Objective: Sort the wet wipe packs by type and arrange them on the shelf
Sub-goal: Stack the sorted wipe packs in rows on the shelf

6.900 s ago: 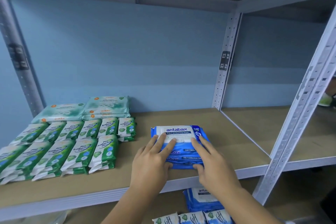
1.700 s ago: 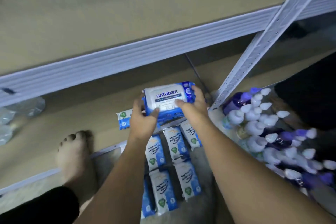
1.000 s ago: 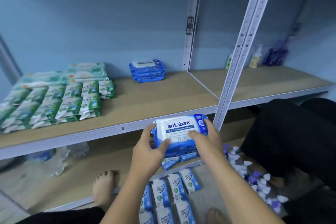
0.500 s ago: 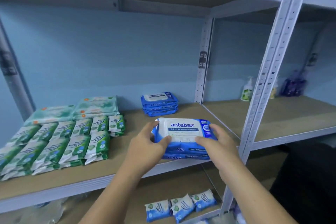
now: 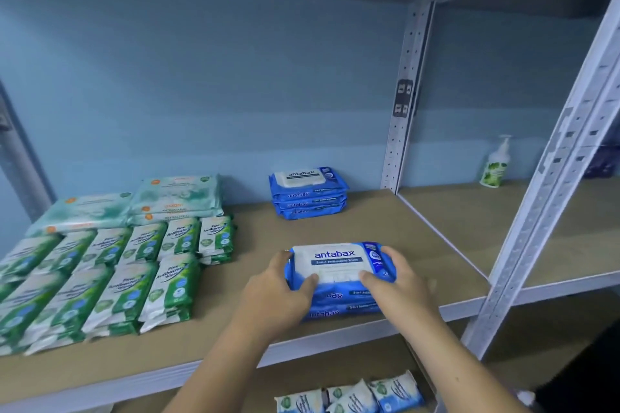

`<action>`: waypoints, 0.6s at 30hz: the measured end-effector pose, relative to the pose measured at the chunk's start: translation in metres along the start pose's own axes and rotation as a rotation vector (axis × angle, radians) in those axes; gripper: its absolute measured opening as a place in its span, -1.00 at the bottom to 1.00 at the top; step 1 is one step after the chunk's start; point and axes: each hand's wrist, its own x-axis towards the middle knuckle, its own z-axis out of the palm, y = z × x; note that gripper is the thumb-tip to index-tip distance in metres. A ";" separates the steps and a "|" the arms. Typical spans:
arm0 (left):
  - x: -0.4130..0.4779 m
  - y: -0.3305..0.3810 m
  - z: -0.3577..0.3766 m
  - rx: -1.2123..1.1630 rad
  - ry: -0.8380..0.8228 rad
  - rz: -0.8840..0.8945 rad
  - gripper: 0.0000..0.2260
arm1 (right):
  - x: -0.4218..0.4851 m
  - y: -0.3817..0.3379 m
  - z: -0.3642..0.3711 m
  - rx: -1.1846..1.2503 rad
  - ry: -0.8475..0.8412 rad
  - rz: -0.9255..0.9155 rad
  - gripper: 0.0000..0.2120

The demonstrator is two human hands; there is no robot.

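A stack of blue antabax wipe packs (image 5: 339, 270) sits on the brown shelf board (image 5: 385, 238) near its front edge. My left hand (image 5: 278, 292) grips the stack's left side and my right hand (image 5: 399, 285) grips its right side, thumbs on the top pack. Another blue antabax stack (image 5: 307, 193) stands at the back by the wall. Several small green pine wipe packs (image 5: 110, 275) lie in rows on the left, with pale green larger packs (image 5: 174, 198) behind them.
A perforated grey upright (image 5: 547, 184) rises at the right front and another (image 5: 401, 104) at the back. A white pump bottle (image 5: 496, 163) stands on the right bay. Small blue wipe packs (image 5: 352, 396) lie on the shelf below.
Both hands lifted the blue stack from the lower shelf up and onto the middle shelf board, where it now rests near the front edge.
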 end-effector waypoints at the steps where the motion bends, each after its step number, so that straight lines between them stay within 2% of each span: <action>1: -0.001 -0.001 -0.001 0.042 0.013 0.034 -0.47 | -0.001 -0.001 -0.001 -0.108 0.039 -0.021 -0.42; 2: -0.003 -0.002 -0.002 0.080 0.032 0.080 -0.45 | -0.004 -0.003 -0.002 -0.229 0.115 -0.066 -0.40; 4: -0.008 -0.004 -0.004 0.131 0.057 0.194 -0.42 | -0.011 -0.002 -0.002 -0.370 0.269 -0.294 -0.45; 5: -0.011 -0.005 -0.005 0.145 0.047 0.237 -0.41 | -0.015 0.000 -0.001 -0.397 0.266 -0.405 -0.45; 7: -0.019 -0.006 -0.003 0.155 0.000 0.285 -0.40 | -0.021 0.007 0.002 -0.496 0.139 -0.526 -0.43; 9: -0.026 -0.008 0.005 0.166 -0.021 0.306 -0.37 | -0.026 0.015 0.007 -0.603 0.008 -0.535 -0.37; 10: -0.028 -0.009 0.010 0.175 -0.009 0.305 -0.35 | -0.027 0.019 0.008 -0.611 -0.003 -0.541 -0.36; 18: -0.027 -0.005 0.038 0.160 0.071 0.332 -0.39 | -0.016 0.039 0.002 -0.568 0.158 -0.589 -0.40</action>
